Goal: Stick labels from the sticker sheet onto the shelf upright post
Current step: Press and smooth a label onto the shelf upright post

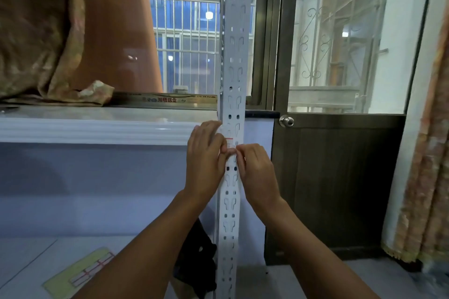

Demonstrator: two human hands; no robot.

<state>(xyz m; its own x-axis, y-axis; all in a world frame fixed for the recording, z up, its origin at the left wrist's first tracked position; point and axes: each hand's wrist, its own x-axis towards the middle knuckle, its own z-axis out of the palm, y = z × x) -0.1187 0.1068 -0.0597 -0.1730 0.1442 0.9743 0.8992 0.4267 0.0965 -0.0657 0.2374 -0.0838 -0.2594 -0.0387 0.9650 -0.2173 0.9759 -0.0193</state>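
A white perforated shelf upright post [233, 60] runs from top to bottom through the middle of the view. A small white label with a red edge [229, 141] lies against the post at mid height. My left hand [206, 156] presses on it from the left with thumb and fingers. From the right, the fingertips of my right hand [257, 169] meet the label's lower edge. A yellow sticker sheet [80, 272] with red-edged labels lies on the lower shelf at bottom left, partly hidden by my left forearm.
A white shelf board [97, 126] carries a brown patterned cloth [36, 51] and a printed box [165, 99]. A dark object [196, 262] lies by the post's foot. To the right stand a dark door with a knob [286, 121] and a curtain [427, 153].
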